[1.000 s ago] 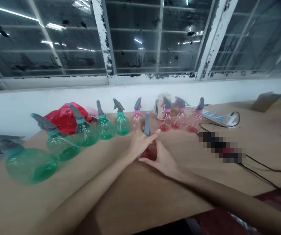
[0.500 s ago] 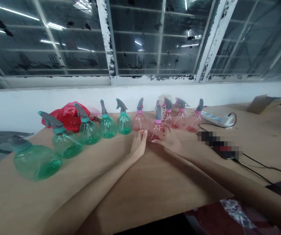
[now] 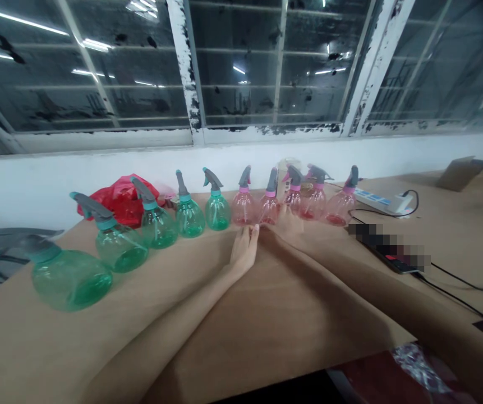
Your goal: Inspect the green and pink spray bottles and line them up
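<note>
A row of clear spray bottles with grey trigger heads stands along the back of the table. In the middle, my right hand (image 3: 290, 223) is closed against the right side of a pink spray bottle (image 3: 268, 210), with the thumb near its base. My left hand (image 3: 244, 246) lies just in front of another pink spray bottle (image 3: 243, 207), fingers stretched forward and a little apart; whether they touch it I cannot tell. More pink bottles stand on the right, including an end bottle (image 3: 340, 209). Several green bottles curve off to the left, the nearest green spray bottle (image 3: 72, 280) being largest in view.
A crumpled red plastic bag (image 3: 123, 196) lies behind the green bottles. At right are a white power strip (image 3: 382, 203), a partly blurred-out phone (image 3: 405, 264) with a cable, and a cardboard piece (image 3: 462, 173). A windowed wall (image 3: 140, 160) bounds the table's back.
The pink bottle at my right hand has moved back, away from me, into line between its pink neighbours. Both hands have shifted slightly forward; the view has turned a little.
</note>
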`<state>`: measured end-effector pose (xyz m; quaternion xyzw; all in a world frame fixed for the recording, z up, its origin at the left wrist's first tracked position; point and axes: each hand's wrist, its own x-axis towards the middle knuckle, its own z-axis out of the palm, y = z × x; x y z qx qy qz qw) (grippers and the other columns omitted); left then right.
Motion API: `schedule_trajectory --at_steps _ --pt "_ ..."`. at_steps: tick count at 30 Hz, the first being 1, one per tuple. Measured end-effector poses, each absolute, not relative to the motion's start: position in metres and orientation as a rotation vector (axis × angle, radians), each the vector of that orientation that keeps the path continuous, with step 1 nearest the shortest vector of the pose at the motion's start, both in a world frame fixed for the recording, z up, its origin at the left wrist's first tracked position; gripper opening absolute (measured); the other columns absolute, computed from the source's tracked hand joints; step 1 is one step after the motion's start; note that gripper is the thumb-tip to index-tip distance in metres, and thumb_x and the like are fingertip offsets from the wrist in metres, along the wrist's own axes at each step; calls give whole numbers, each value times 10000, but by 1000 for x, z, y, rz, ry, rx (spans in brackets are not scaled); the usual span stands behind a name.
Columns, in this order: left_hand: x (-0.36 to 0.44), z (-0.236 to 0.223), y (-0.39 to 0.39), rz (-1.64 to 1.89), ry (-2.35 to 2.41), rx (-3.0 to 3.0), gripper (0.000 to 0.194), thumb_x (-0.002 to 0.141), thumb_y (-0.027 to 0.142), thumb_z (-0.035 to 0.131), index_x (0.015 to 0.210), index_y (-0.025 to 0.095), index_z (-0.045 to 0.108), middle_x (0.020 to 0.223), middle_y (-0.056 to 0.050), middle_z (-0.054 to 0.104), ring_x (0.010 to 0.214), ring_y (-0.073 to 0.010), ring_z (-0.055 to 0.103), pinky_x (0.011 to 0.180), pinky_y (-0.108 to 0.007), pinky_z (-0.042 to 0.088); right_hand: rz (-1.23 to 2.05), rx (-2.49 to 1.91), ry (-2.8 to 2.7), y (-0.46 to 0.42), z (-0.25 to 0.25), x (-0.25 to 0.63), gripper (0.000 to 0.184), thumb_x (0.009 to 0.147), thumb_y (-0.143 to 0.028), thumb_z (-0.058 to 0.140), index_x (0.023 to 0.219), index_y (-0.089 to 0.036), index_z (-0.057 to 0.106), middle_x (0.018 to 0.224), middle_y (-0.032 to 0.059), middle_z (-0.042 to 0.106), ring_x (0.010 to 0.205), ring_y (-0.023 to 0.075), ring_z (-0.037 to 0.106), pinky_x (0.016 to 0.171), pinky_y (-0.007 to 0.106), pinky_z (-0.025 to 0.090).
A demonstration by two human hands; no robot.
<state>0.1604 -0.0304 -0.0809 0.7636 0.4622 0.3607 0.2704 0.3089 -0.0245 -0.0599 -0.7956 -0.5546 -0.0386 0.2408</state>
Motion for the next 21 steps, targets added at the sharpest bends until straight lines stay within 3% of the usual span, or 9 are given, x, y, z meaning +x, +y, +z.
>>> schedule_trajectory --at_steps 8,14,21 --pt "161 -79 -32 924 1278 2041 439 927 473 234 958 178 559 991 -120 651 967 -258 598 893 -390 404 -161 -2296 -1512 -12 -52 300 592 769 -516 567 1153 -73 484 926 231 667 872 334 646 727 387 456" --pt "161 -77 -32 897 1274 2055 422 929 453 241 947 177 560 1008 -119 651 979 -260 596 898 -394 402 -130 -2304 -1495 1 -54 301 793 741 -556 580 1301 -40 358 925 211 677 883 327 649 694 375 469" --pt "160 -80 -29 881 1274 2053 438 923 476 243 971 180 562 1021 -119 656 995 -267 597 910 -406 402 -120 -2266 -1510 -1 -56 302 904 741 -585 561 1359 -6 245 918 219 677 871 325 651 728 389 464"
